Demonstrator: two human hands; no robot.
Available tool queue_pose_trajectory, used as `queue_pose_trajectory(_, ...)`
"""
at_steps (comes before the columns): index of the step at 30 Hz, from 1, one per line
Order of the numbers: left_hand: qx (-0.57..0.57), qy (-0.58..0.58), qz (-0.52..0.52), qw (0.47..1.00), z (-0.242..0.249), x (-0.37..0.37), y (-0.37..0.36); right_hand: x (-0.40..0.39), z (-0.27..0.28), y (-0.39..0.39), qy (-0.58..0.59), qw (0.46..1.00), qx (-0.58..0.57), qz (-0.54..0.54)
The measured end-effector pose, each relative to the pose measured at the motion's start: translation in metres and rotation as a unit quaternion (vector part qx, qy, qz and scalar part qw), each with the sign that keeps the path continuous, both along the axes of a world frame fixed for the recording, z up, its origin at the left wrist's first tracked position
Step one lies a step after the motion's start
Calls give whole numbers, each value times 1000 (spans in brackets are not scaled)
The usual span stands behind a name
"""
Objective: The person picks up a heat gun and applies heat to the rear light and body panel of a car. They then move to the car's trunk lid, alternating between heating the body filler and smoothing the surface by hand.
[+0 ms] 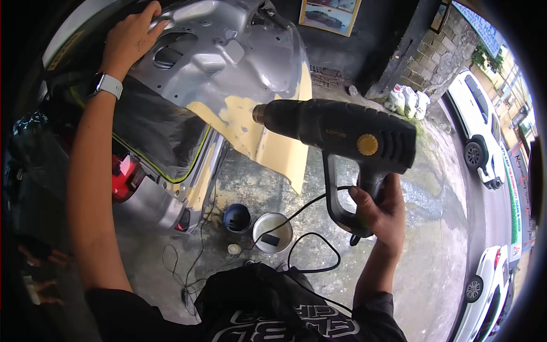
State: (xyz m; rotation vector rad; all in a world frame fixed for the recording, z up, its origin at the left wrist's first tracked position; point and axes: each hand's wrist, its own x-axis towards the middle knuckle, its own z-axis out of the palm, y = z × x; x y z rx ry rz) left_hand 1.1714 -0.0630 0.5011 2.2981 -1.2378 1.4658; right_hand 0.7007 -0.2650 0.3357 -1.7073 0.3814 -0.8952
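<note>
My right hand [383, 208] is wrapped around the handle of a black heat gun [342, 128] with a yellow dial. Its metal nozzle points left, in front of a raised silver car trunk lid [199, 62] as seen from here. Beige filler or primer [256, 137] covers the lid's lower edge and right side. With its fingers curled over metal, my left hand [132, 40] grips the upper left part of the lid. A black cord runs down from the heat gun and loops near my body.
Below the lid are the trunk opening, lined with a dark sheet [165, 125], and a red tail light [125, 178]. On the concrete floor stand a dark blue bucket [236, 218] and a whitish basin [272, 219] holding a dark block. White cars [481, 122] are at right.
</note>
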Motion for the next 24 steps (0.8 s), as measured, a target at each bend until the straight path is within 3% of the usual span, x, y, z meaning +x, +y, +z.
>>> queue_pose_trajectory(3, -14, 14, 11, 1000, -1, -9, -4, -2, -15, -20, 15, 996, -82, -29)
queue_pose_trajectory(6, -42, 21, 22, 999, 1, -63, -8, -8, -34, -37, 74, 985, -132, -77)
queue_pose_trajectory(9, -68, 44, 42, 996, 3, -84, -11, -7, -36, -37, 76, 982, -143, -96)
queue_pose_trajectory(14, -69, 70, 58, 993, 6, -83, -16, -9, -33, -38, 63, 983, -159, -61)
queue_pose_trajectory(16, -81, 61, 53, 993, 5, -89, -17, -9, -26, -30, 5, 993, -117, -17)
queue_pose_trajectory(18, -35, 43, 35, 998, 2, -29, -9, -18, -18, -24, 3, 996, -93, -11)
queue_pose_trajectory(20, 8, 15, 15, 1000, 4, -5, -7, -30, -19, -25, 43, 993, -102, 48)
queue_pose_trajectory(22, 18, 67, 90, 994, 7, -11, -8, -46, -16, -24, 128, 983, -117, 55)
queue_pose_trajectory(24, 25, 77, 90, 993, 9, -9, -9, -53, -31, -29, 85, 987, -121, 69)
